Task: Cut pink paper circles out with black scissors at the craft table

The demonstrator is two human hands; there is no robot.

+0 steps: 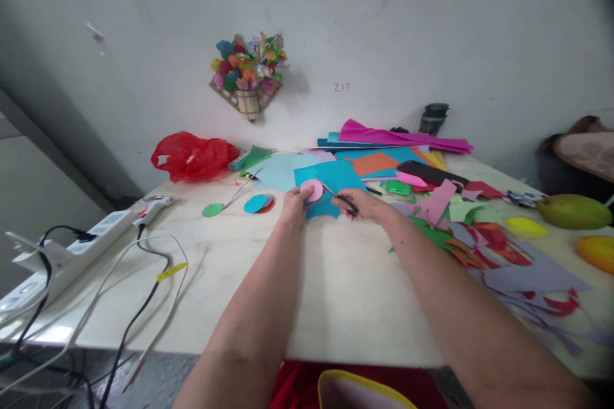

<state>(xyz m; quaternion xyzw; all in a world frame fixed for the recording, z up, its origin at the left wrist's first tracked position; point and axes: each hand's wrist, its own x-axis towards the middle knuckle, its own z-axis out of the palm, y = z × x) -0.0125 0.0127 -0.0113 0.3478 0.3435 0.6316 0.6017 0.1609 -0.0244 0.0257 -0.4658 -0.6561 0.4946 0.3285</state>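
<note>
Disc (pixel 313 191) and blue sheet (pixel 337 175) lie between pinching left fingers (pixel 304 193); right fingers (pixel 354 194) grip scissors (pixel 344 200).

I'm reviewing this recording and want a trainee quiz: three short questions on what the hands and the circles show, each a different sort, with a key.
1. Which hand holds the scissors?
2. True or false: the left hand is holding a green circle.
3. Fill in the missing colour: the stack of circles to the left of the left hand has a ____ circle on top.

Key:
1. The right hand.
2. False; it holds a pink circle over a blue sheet.
3. Blue.
</note>
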